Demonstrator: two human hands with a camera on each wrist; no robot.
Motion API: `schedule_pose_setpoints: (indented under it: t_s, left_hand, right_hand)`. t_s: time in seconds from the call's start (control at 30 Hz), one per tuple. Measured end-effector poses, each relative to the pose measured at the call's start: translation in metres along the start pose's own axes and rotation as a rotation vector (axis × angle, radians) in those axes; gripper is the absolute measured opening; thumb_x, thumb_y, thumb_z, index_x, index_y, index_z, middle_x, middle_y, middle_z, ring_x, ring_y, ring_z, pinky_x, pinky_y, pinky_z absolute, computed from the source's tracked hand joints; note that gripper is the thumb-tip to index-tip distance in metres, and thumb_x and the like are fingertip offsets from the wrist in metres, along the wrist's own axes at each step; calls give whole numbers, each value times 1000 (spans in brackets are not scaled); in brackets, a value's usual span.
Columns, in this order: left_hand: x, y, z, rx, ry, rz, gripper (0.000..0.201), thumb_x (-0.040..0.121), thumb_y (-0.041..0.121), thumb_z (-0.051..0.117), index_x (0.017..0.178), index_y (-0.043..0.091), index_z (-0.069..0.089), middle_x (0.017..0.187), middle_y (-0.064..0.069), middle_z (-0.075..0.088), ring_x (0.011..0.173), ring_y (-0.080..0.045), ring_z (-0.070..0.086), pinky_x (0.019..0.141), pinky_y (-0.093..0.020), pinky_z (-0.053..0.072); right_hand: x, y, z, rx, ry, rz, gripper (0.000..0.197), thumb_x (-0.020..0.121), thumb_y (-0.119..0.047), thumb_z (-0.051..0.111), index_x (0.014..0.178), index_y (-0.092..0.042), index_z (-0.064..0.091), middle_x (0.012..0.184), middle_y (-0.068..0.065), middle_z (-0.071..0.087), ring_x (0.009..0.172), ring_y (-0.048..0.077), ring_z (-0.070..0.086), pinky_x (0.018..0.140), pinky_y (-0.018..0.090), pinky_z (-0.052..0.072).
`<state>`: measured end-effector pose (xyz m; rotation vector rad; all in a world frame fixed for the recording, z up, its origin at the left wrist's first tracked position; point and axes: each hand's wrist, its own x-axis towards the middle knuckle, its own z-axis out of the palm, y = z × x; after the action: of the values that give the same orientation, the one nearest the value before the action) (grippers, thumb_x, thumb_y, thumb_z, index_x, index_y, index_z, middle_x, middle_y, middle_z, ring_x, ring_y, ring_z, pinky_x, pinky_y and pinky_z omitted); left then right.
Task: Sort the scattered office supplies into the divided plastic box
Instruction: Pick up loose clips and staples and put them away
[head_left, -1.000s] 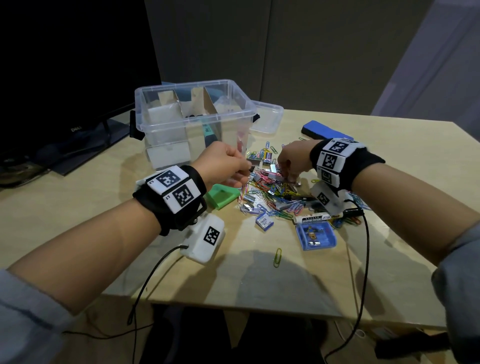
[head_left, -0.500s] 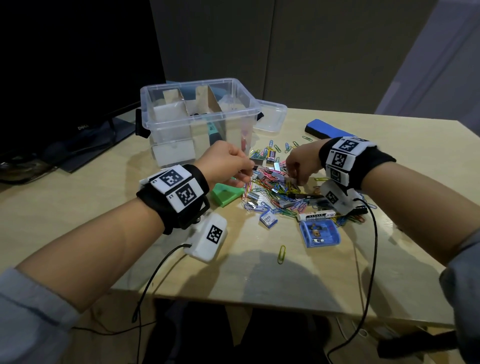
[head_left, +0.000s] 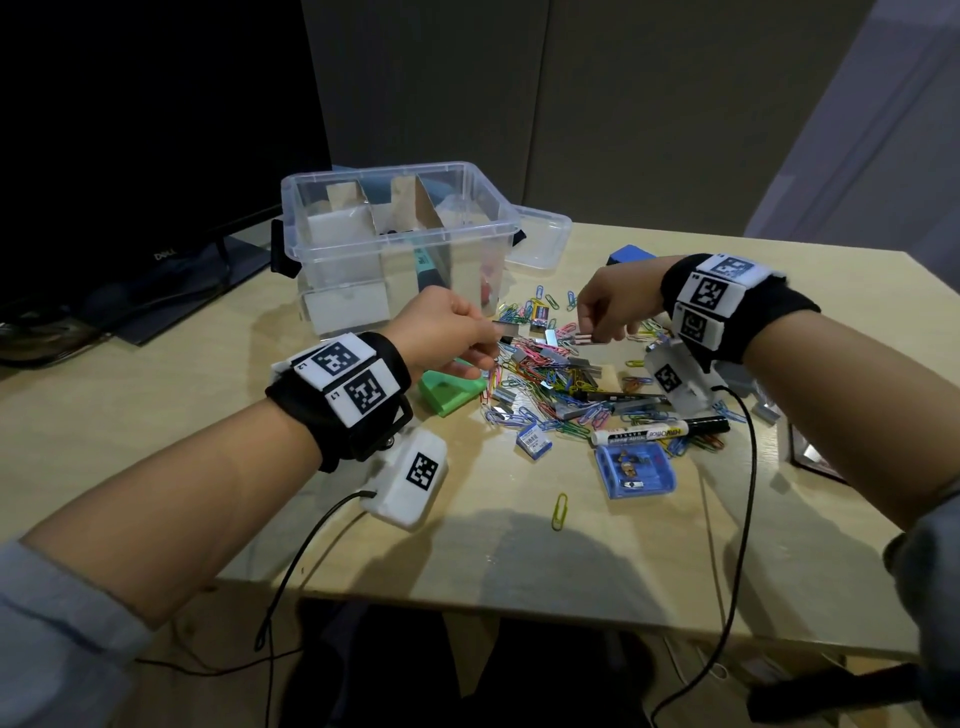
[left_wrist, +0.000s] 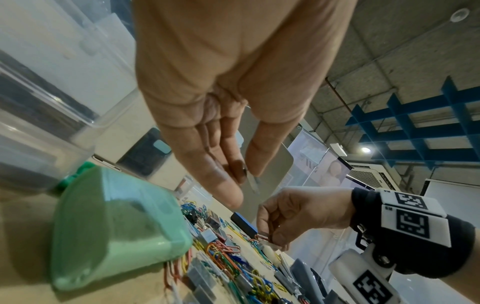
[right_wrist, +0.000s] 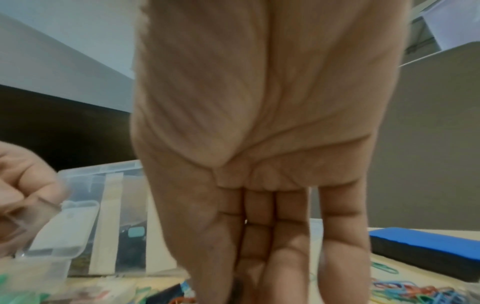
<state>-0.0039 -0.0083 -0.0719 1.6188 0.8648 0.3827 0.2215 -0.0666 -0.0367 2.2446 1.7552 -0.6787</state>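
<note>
The clear divided plastic box stands at the back left of the table. In front of it lies a heap of coloured paper clips and staple strips. My left hand hovers over the heap's left edge and pinches a thin silvery strip, also seen between thumb and fingers in the left wrist view as the strip. My right hand is raised over the heap's far side and pinches a small pinkish clip piece, which shows reddish in the left wrist view.
A green triangular holder sits under my left hand. A marker, a small blue case, a tiny staple box and one loose clip lie nearer me. The box lid and a blue eraser are behind. A monitor stands left.
My right hand has lifted off the heap with the pinkish piece pinched in it. My left hand stays over the heap's left edge, holding the silvery strip.
</note>
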Motion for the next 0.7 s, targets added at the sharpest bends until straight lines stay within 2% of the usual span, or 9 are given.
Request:
schedule_pose_setpoints:
  t_s: [0.17, 0.3, 0.47, 0.57, 0.7]
  left_hand:
    - [2, -1, 1, -10, -2, -8, 16, 92, 11, 65, 76, 6, 63, 73, -10, 68, 60, -13, 65, 51, -20, 55]
    - [2, -3, 0, -8, -1, -12, 16, 91, 12, 66, 77, 6, 65, 74, -10, 69, 61, -13, 65, 51, -21, 55]
    - [1, -4, 1, -3, -1, -15, 15, 92, 11, 64, 78, 4, 65, 74, -10, 69, 59, -12, 65, 51, -20, 55]
    - [0, -5, -2, -5, -1, -20, 14, 91, 11, 65, 80, 4, 66, 74, -10, 70, 60, -12, 66, 53, -21, 55]
    - [0, -5, -4, -9, -4, -27, 14, 91, 11, 65, 80, 4, 66, 75, -11, 70, 62, -14, 66, 53, -21, 55]
  right_hand:
    - [-4, -5, -4, 104, 67, -64, 6, 89, -8, 63, 96, -10, 64, 78, 2, 64, 63, 9, 57, 62, 19, 50]
    - [-3, -11, -3, 114, 113, -93, 13, 89, -11, 65, 100, -13, 60, 77, 0, 65, 63, 14, 61, 61, 21, 51]
    - [-3, -16, -3, 144, 122, -139, 1, 90, -11, 64, 89, -11, 65, 78, 4, 66, 63, 11, 61, 63, 22, 53]
    - [-2, -19, -5, 162, 182, -143, 7, 89, -16, 67, 82, -14, 66, 73, 1, 67, 59, 8, 60, 61, 21, 50]
    - [-3, -22, -8, 172, 278, -136, 6, 88, -20, 68, 84, -15, 69, 68, -4, 65, 57, 6, 59, 58, 17, 45]
